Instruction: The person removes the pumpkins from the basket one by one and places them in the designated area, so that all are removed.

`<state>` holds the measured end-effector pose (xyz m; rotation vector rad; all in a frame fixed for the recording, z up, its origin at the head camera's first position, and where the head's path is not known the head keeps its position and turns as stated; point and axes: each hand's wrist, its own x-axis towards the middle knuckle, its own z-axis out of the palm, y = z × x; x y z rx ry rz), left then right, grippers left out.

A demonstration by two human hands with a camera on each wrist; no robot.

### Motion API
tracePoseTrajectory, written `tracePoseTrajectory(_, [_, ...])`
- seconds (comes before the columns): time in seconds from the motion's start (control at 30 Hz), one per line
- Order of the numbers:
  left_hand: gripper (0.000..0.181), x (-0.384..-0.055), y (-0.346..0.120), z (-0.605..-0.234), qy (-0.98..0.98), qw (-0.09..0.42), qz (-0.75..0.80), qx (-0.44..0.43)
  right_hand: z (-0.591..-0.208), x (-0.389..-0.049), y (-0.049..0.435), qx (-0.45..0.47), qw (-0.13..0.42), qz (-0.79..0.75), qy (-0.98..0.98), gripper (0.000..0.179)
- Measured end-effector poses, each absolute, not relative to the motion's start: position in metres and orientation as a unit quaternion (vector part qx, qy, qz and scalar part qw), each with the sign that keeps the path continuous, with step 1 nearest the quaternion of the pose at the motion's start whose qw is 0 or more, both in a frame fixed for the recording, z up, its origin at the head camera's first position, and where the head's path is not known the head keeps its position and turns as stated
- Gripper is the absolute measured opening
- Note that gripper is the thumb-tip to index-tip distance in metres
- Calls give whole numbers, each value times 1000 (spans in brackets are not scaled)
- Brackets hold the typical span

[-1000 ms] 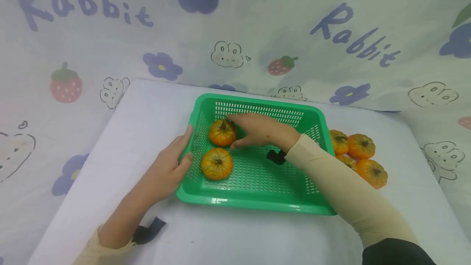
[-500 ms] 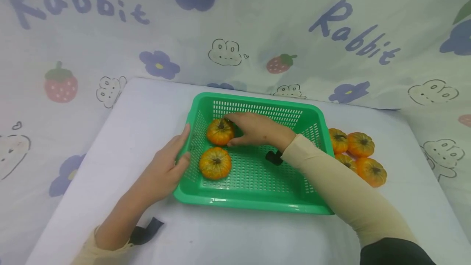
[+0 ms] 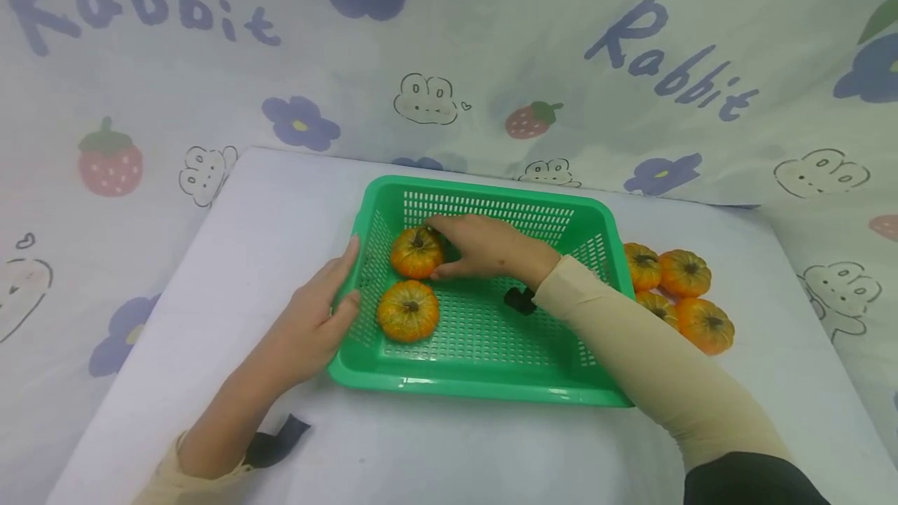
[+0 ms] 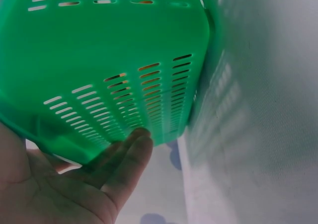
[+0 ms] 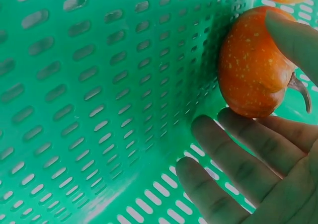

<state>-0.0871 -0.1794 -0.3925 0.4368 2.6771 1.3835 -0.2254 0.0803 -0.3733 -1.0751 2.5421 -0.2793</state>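
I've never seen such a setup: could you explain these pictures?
No machine here, just a person's bare left hand and right hand. The head pictures look down from a camera on the head; the wrist pictures come from one on each wrist. On the white table stands a green basket with two pumpkins inside; four more lie to its right. The left hand rests against the basket's side. The right thumb and fingers are around the farther pumpkin; a firm grip isn't certain.

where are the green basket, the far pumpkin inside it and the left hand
green basket [image 3: 484, 390]: head view, front rim
far pumpkin [image 3: 415, 257]: head view, its middle
left hand [image 3: 312, 327]: head view, back of hand
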Motion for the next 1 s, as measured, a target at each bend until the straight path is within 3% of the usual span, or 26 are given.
tracePoseTrajectory(1.0, [69,-88,-179,-393,880,50,449,144,-377,-224,76,-373,178,-87,906,86])
